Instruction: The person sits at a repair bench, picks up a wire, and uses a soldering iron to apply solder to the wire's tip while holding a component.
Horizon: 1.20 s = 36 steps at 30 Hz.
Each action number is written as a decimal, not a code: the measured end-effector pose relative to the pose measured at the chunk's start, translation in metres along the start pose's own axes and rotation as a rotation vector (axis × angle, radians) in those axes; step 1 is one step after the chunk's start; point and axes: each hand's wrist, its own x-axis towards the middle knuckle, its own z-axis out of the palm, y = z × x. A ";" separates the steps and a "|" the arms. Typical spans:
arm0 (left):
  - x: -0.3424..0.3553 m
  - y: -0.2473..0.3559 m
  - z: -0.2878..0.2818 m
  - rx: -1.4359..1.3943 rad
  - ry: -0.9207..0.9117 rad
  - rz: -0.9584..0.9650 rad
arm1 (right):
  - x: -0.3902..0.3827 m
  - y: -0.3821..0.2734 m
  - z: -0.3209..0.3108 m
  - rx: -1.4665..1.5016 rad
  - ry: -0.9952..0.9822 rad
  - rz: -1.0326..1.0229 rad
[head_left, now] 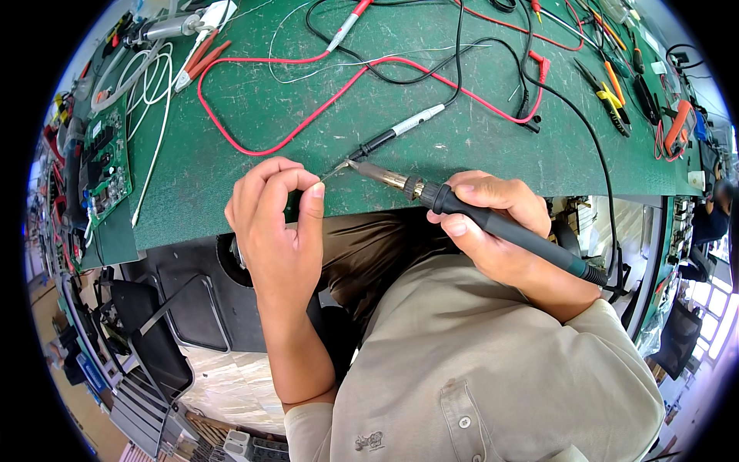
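Observation:
My left hand (277, 215) pinches a thin wire (334, 171) between thumb and finger, just past the mat's front edge or at it. My right hand (493, 223) is closed round a black soldering iron (481, 217), its metal tip angled up-left to the far end of that wire. The tip is at the lower end of a black-and-grey test probe (392, 131) lying on the green mat (192, 192); whether they touch is hard to tell.
A red lead (254, 148), black cables and a red-and-grey probe (341, 31) cross the mat. At left are a circuit board (108, 169) and white cables; at right, pliers (614, 104) and an orange meter (677, 127). A person (712, 215) is at far right. Chairs (142, 323) stand below.

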 end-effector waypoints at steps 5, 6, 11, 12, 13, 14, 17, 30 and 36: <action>0.000 0.000 0.000 0.000 0.003 0.000 | 0.000 0.001 0.000 0.003 0.000 -0.014; 0.000 0.000 0.000 0.000 0.003 -0.001 | 0.000 0.002 0.000 0.004 0.001 -0.016; 0.000 0.000 0.001 0.001 0.000 -0.003 | 0.001 0.002 0.001 0.012 0.009 -0.025; 0.000 0.000 0.001 0.001 0.000 -0.004 | 0.001 0.002 0.001 0.011 0.011 -0.032; 0.000 0.000 0.001 0.000 -0.001 -0.006 | 0.001 0.002 0.002 0.009 0.013 -0.038; 0.000 0.000 0.001 0.000 -0.001 -0.007 | 0.002 0.002 0.002 0.006 0.015 -0.049; 0.000 0.000 0.002 0.003 0.008 -0.008 | 0.003 0.002 0.003 -0.004 0.023 -0.061; -0.001 0.000 0.003 0.018 0.019 -0.006 | 0.006 0.002 0.010 0.030 0.057 -0.096; 0.000 0.000 0.003 0.012 0.026 0.001 | 0.008 0.002 0.009 0.001 0.063 -0.125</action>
